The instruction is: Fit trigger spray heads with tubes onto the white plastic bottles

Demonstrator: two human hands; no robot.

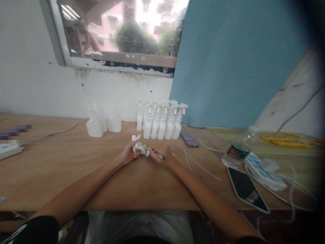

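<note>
My left hand [129,155] is closed around a white spray trigger head [137,146] above the middle of the wooden table. My right hand [164,156] grips a slim tool with a dark reddish handle [158,154]. Its thin shaft points left to the trigger head; whether the tip touches it I cannot tell. Small white plastic pieces [148,153] show between the two hands, partly hidden by the fingers. Just behind the hands stand several white spray bottles [160,128] in a tight group, some with trigger heads on. Thin white tubes [200,164] lie right of my right hand.
White jugs [95,123] stand at the back left. On the right are a water bottle [238,149], a phone [247,188], a power strip [265,173] with cables and yellow objects [285,140]. A purple item [189,139] lies beside the bottles. Another power strip [10,149] sits far left.
</note>
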